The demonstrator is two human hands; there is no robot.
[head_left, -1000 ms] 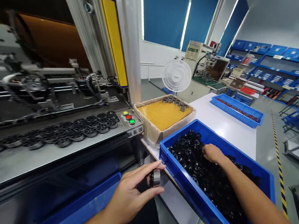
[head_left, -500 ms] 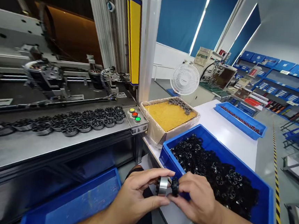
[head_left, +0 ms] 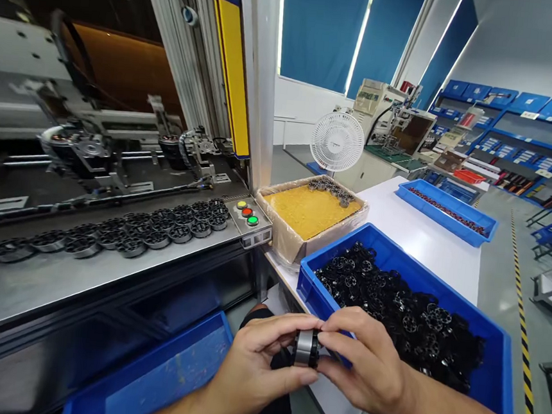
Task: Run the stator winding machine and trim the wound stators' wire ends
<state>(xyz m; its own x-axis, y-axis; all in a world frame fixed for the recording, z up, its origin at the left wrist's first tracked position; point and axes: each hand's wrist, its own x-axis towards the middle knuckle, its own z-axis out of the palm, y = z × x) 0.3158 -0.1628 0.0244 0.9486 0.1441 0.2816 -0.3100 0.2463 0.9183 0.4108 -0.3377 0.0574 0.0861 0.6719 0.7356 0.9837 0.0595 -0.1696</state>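
My left hand [head_left: 255, 363] grips a silver metal ring [head_left: 303, 347] between thumb and fingers, with dark plastic showing at its near side. Against the ring's right face sits a black round plastic part [head_left: 315, 348], pinched by the fingertips of my right hand [head_left: 371, 360]. The two pieces touch; how deep one fits in the other is hidden by fingers. Just beyond my right hand, a blue bin [head_left: 500, 342] holds a heap of similar black plastic parts [head_left: 380, 287].
Rows of black-and-metal rings [head_left: 130, 246] lie on the steel ledge [head_left: 56, 291] at left, below a machine. Beside them is a button box [head_left: 256, 236]. A plastic-lined carton [head_left: 296, 250] with yellow board, a white fan [head_left: 337, 141] and a long blue tray [head_left: 444, 215] stand farther back.
The black plastic part has moved left from just apart to meet the metal ring. My right hand has shifted its fingers higher around it. The view has turned slightly.
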